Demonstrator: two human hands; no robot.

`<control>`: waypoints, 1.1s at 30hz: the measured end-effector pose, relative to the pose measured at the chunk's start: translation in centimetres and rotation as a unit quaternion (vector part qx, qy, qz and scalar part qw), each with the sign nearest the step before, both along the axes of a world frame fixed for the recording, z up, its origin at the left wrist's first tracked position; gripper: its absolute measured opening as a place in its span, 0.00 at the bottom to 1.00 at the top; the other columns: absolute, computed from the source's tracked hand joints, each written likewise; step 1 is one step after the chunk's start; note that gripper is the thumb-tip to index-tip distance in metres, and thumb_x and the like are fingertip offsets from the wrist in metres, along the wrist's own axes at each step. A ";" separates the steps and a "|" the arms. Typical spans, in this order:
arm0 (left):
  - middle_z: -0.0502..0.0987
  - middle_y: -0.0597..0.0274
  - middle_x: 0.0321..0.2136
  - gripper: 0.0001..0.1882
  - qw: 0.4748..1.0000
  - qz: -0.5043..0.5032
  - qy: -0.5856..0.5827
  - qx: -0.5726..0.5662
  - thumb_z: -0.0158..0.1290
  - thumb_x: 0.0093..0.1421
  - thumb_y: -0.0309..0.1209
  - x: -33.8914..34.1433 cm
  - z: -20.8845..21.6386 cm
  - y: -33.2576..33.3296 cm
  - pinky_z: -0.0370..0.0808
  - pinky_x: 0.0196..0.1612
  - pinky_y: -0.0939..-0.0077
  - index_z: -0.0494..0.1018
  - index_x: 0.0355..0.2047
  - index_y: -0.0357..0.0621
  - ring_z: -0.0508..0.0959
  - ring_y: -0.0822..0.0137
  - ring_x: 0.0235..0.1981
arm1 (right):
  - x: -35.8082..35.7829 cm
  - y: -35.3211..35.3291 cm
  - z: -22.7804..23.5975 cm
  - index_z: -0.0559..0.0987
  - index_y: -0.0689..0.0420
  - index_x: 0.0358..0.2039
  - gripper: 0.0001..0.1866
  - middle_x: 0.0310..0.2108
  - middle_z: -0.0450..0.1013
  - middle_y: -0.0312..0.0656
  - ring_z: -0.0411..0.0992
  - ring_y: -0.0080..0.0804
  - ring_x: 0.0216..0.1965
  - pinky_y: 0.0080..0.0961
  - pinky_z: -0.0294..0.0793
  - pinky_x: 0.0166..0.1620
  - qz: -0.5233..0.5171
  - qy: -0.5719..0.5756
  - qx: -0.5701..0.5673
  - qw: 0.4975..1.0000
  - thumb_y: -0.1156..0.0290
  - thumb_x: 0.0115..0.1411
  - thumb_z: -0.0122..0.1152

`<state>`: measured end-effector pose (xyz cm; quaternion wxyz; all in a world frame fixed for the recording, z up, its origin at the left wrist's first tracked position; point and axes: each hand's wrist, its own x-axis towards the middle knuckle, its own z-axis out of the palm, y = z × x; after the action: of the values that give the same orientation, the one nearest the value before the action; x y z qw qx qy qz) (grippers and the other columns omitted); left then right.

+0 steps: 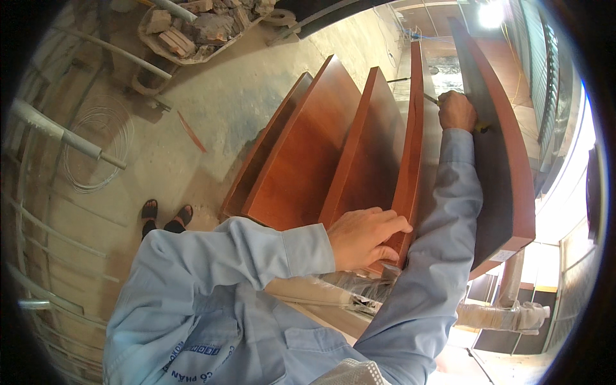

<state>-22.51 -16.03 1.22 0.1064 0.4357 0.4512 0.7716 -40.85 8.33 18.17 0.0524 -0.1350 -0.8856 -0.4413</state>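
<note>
A reddish-brown wooden shelf unit [308,163] with several parallel boards fills the middle and right. My right hand [457,110] reaches deep between the two rightmost boards. It is closed around what looks like a screwdriver [430,99]: a thin dark shaft sticks out leftward, and something yellowish shows on the fist's other side. My left hand [369,237] lies over the near front edge of a middle board [409,167], thumb and index finger apart. A small greyish piece [390,269] shows below the left thumb; its kind I cannot make out.
A tub of rubble [205,29] stands at the top left. Metal pipes [64,138] and a wire coil [96,147] lie along the left. A person's sandalled feet [185,213] are on the concrete floor [212,115]. Plastic-wrapped parts [500,316] sit at the lower right.
</note>
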 end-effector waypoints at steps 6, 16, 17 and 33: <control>0.74 0.61 0.33 0.26 1.000 0.001 0.001 0.009 0.65 0.59 0.38 -0.1 0.0 0.0 0.73 0.40 0.58 0.73 0.55 0.47 0.76 0.55 0.37 | -2.8 3.2 -0.2 0.88 0.50 0.36 0.09 0.39 0.83 0.51 0.82 0.51 0.43 0.45 0.81 0.47 0.010 -0.007 0.000 1.000 0.71 0.62 0.60; 0.73 0.62 0.30 0.27 1.000 0.014 0.002 0.025 0.66 0.57 0.40 -0.1 -0.2 0.3 0.72 0.40 0.60 0.74 0.55 0.45 0.75 0.57 0.34 | -6.9 8.2 -0.6 0.88 0.47 0.40 0.08 0.41 0.83 0.49 0.82 0.50 0.45 0.45 0.81 0.48 -0.016 0.048 -0.044 0.998 0.68 0.63 0.62; 0.73 0.63 0.30 0.27 1.000 0.008 0.000 0.022 0.66 0.57 0.40 -0.1 -0.2 0.3 0.72 0.40 0.60 0.74 0.55 0.45 0.75 0.57 0.34 | -7.3 8.5 -0.6 0.88 0.47 0.41 0.09 0.42 0.83 0.49 0.82 0.49 0.46 0.46 0.81 0.49 -0.026 0.050 -0.046 0.997 0.67 0.63 0.62; 0.75 0.66 0.31 0.27 1.000 0.015 0.006 0.017 0.66 0.56 0.42 -0.3 0.0 0.2 0.71 0.40 0.62 0.76 0.54 0.47 0.75 0.59 0.35 | -14.0 13.0 -1.6 0.87 0.51 0.38 0.11 0.42 0.84 0.48 0.83 0.50 0.46 0.46 0.81 0.46 -0.038 0.077 -0.038 0.996 0.66 0.65 0.57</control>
<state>-22.79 -15.80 1.20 0.0845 0.4348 0.4447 0.7784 -54.84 21.35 16.54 0.0981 -0.2041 -0.8894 -0.3972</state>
